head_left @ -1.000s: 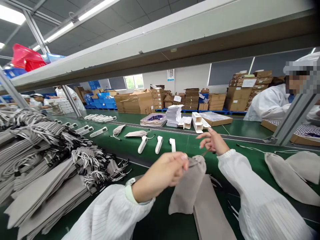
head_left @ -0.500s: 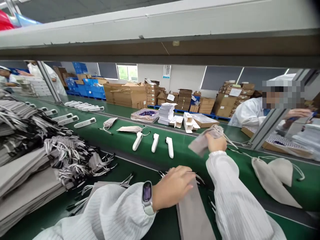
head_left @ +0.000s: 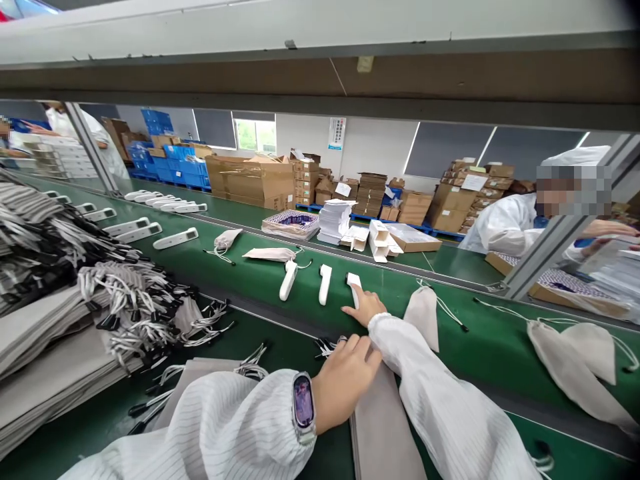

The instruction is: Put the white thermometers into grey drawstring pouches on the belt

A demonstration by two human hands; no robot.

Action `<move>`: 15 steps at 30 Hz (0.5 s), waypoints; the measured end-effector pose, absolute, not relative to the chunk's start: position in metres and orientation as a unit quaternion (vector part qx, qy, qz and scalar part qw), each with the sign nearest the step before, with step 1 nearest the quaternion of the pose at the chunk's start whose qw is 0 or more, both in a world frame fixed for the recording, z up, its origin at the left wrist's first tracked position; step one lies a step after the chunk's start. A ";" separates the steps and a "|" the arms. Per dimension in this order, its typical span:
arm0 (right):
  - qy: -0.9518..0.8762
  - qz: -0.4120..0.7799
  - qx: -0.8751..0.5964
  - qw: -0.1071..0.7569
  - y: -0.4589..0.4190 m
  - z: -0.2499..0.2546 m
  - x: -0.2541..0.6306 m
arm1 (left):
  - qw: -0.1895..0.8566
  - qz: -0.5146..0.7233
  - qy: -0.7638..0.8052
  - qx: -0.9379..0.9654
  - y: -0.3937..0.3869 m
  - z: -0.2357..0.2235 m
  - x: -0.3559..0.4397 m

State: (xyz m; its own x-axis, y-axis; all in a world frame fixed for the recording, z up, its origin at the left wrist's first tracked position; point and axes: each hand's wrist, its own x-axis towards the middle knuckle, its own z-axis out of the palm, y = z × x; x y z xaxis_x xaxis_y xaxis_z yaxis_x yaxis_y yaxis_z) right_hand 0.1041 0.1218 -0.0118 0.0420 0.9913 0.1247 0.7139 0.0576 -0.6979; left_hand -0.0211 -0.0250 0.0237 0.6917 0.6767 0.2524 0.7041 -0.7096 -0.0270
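Observation:
My right hand (head_left: 367,307) reaches over the green belt (head_left: 250,293), thumb and fingers spread around a white handheld device (head_left: 353,280) shaped like a thermometer. Its lower end is partly hidden by the fingers. Two similar devices, a middle one (head_left: 325,285) and a left one (head_left: 289,280), lie farther left. My left hand (head_left: 347,377) rests, fingers apart, over the top end of a stack of grey drawstring pouches (head_left: 385,427). To the right of my right hand a single grey pouch (head_left: 424,313) lies on the belt with its cord loose.
Heaps of grey pouches (head_left: 45,313) with black-tipped cords fill the left. More white devices (head_left: 176,239) lie along the belt. A shelf beam (head_left: 320,100) crosses overhead; a metal post (head_left: 545,253) stands right. A co-worker in white (head_left: 505,223) works beyond it, near white boxes (head_left: 334,220).
My right hand has let go of a grey pouch, now lying on the belt, and moved left to the rightmost white device. My left hand stays over the pouch stack, its fingers slightly more bent.

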 end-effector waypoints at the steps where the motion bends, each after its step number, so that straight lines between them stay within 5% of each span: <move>1: -0.645 0.237 -0.648 0.327 0.123 -0.016 0.103 | 0.064 -0.123 -0.390 -0.910 -0.022 0.022 -0.021; 8: -0.529 0.414 -0.584 0.456 0.128 0.005 0.137 | 0.091 -0.106 -0.392 -0.909 -0.013 0.013 -0.021; 15: -0.524 0.543 -0.319 0.574 0.088 0.084 0.148 | -0.006 -0.130 -0.368 -0.921 -0.002 0.028 -0.027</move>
